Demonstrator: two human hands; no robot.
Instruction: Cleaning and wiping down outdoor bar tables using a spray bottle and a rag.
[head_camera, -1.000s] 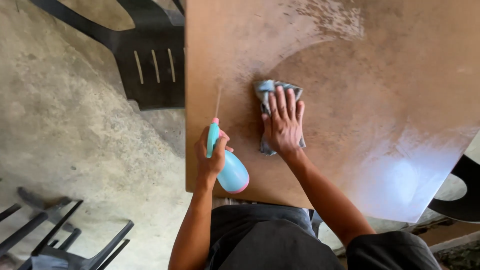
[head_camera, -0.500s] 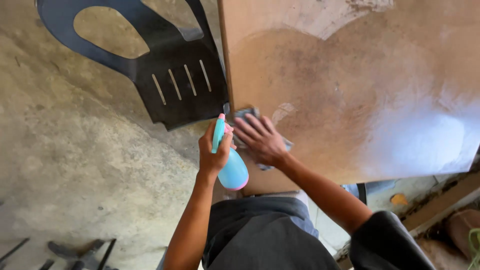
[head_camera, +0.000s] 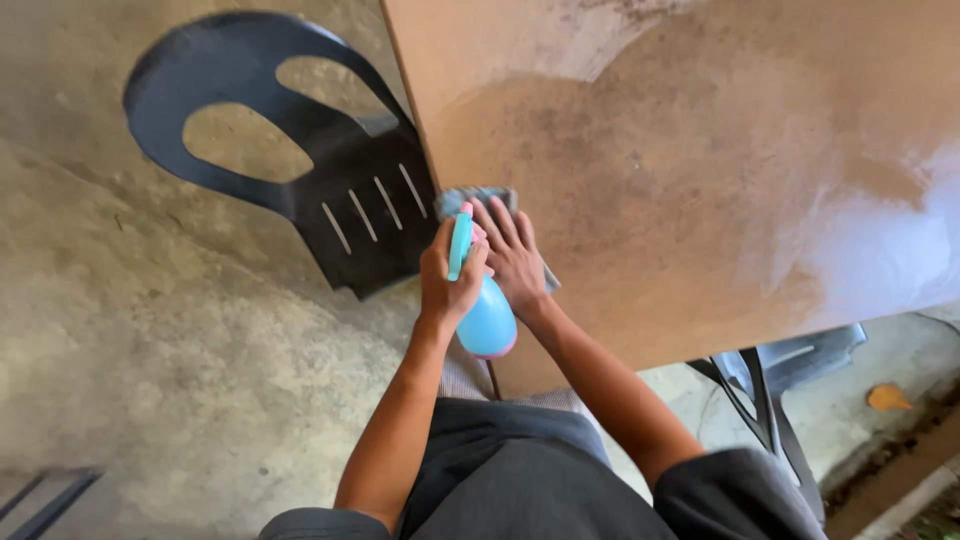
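Gripping blue spray bottle in your left hand, fingers wrapped tight, just off table left edge. Your right hand flat, open, pressing grey cloth onto table beside that edge. Black chair left of table.

Single cam, head-mounted, no 2nd view so no overlap. Looks steeply down past own torso at 6 o'clock. Close range, both forearms reach up from bottom edge. Brown tabletop fills 12 to 3 o'clock, near edge runs diagonal. Black plastic chair at 10 o'clock. Concrete floor from 7 to 9 o'clock. View tilted clockwise.
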